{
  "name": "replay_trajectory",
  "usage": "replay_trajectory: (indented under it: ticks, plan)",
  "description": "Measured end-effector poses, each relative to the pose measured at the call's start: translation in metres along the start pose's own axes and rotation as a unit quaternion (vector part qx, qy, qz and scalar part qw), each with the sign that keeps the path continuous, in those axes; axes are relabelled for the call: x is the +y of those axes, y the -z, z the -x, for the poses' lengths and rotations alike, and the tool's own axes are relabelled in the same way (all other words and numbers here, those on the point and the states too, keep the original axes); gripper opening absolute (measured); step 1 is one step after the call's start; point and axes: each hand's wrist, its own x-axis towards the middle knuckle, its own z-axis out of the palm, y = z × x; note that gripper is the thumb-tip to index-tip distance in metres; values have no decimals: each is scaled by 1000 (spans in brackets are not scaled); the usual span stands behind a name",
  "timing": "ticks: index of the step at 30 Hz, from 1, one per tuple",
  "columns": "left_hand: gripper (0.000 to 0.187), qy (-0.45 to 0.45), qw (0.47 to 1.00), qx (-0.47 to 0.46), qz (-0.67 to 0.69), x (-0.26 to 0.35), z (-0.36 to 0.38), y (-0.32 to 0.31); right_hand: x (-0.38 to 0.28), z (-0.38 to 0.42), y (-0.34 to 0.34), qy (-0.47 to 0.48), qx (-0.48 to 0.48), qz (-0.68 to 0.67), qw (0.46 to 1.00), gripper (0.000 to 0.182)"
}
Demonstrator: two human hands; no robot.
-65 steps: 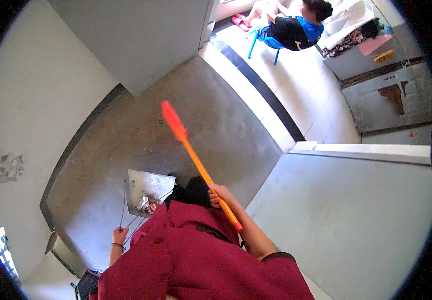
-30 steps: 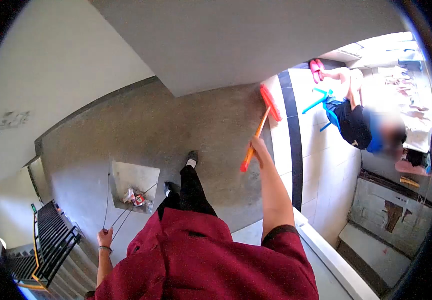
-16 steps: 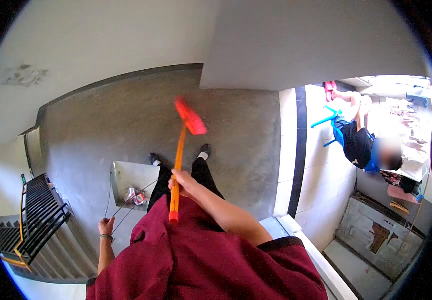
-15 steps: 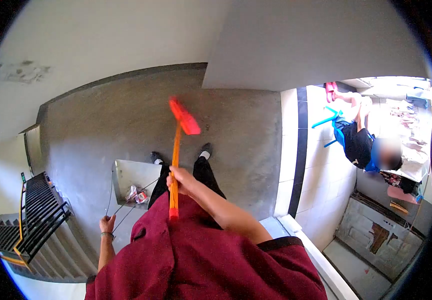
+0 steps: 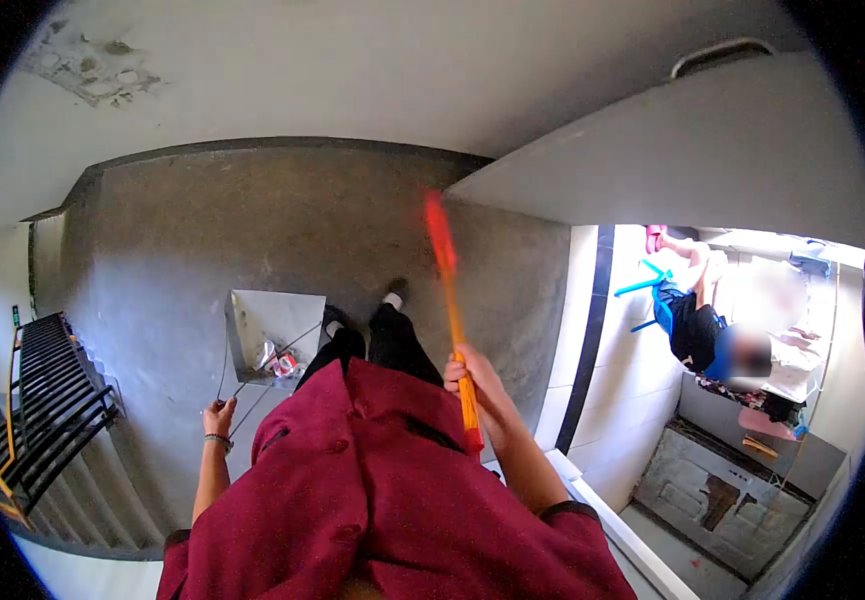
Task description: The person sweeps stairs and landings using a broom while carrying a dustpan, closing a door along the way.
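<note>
My right hand (image 5: 475,372) is wrapped round the orange handle of a red-headed tool (image 5: 455,310). Its head points away from me over the floor, smeared by motion and turned nearly edge-on, and the red butt end lies close to my shirt. On the left, my left hand (image 5: 219,418) is closed round the thin wire handle of a pale, box-shaped pan (image 5: 253,312). Crumpled litter (image 5: 278,360), white and red, lies in the near part of the pan. The pan hangs or stands beside my feet, which are on the grey floor (image 5: 353,220).
A black stair railing (image 5: 53,400) and steps (image 5: 113,480) drop away at left. At right a grey door (image 5: 693,140) stands by a white-tiled doorway (image 5: 623,370). Beyond it, a person (image 5: 698,330) sits on a blue chair (image 5: 643,285). A worn panel (image 5: 723,490) is lower right.
My right hand has swung the tool to the right, and its head has turned edge-on. My feet and view have shifted. More of the door shows. My left hand keeps the pan's handle.
</note>
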Motion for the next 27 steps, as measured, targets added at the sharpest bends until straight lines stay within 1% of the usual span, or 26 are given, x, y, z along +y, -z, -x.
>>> replay_trajectory:
  ticks: [1, 2, 3, 5, 6, 7, 9, 10, 12, 13, 15, 16, 17, 18, 19, 20, 21, 23, 24, 25, 26, 27]
  plan:
    - [34, 0, 1000, -2, 1, 3, -7, 2, -4, -9, 6, 11, 23, 7, 1000, 23]
    - [28, -20, 1000, 12, 4, 5, -16, 1, -7, -22, 12, 22, 47, 12, 999, 23]
    - [23, -42, 999, 25, 6, 7, -27, 1, -9, -40, 17, 23, 49, 11, 998, 23]
    - [24, -53, 998, 35, -12, 19, -49, 5, -18, -75, 10, 29, 73, 96, 992, 22]
    - [25, -63, 997, 46, -31, 24, -55, 9, -20, -84, 1, 26, 70, 95, 993, 22]
    - [25, -61, 996, 50, -35, 29, -57, 15, -20, -90, -11, 13, 34, 60, 998, 21]
    - [33, -45, 988, 45, -143, 67, -65, 33, -31, -94, -56, 1, -42, -15, 999, 20]
    - [32, -52, 990, 42, -122, 86, -64, 41, -35, -95, -76, 2, -43, -23, 999, 20]
    - [32, -48, 992, 33, -114, 106, -74, 52, -51, -97, -101, -106, -93, -77, 987, 20]
    - [32, -44, 993, 29, -102, 116, -80, 56, -60, -98, -103, -106, -91, -74, 988, 20]
    - [31, -75, 988, 60, -125, 140, -84, 63, -70, -90, -104, -87, -145, -61, 984, 21]
    - [31, -83, 986, 58, -133, 143, -88, 67, -74, -84, -105, -63, -121, -55, 989, 21]
    - [31, -93, 984, 57, -143, 146, -97, 73, -76, -84, -102, -62, -120, -57, 989, 21]
    - [31, -96, 983, 55, -144, 142, -112, 78, -76, -87, -98, -63, -138, -54, 987, 22]
    - [31, -97, 989, 50, -103, 135, -130, 82, -75, -90, -96, -63, -156, -50, 985, 22]
    - [31, -97, 992, 47, -62, 131, -143, 86, -71, -87, -99, -39, -122, -56, 990, 23]
    - [31, -101, 992, 47, -63, 140, -147, 89, -69, -83, -104, -36, -124, -58, 990, 23]
    - [31, -62, 998, -5, -5, 157, -161, 96, -65, -79, -114, -11, -91, -28, 995, 23]
    - [32, -70, 997, -16, -16, 155, -176, 99, -62, -79, -117, -2, -94, -35, 995, 23]
    - [32, -82, 996, -29, -27, 148, -194, 98, -59, -80, -120, -25, -53, -33, 998, 22]
    - [33, -148, 987, -14, -58, 103, -237, 91, -55, -85, -123, -47, -10, -33, 998, 21]
    - [34, -212, 974, 2, -86, 72, -278, 86, -49, -88, -124, -35, -10, -41, 998, 21]
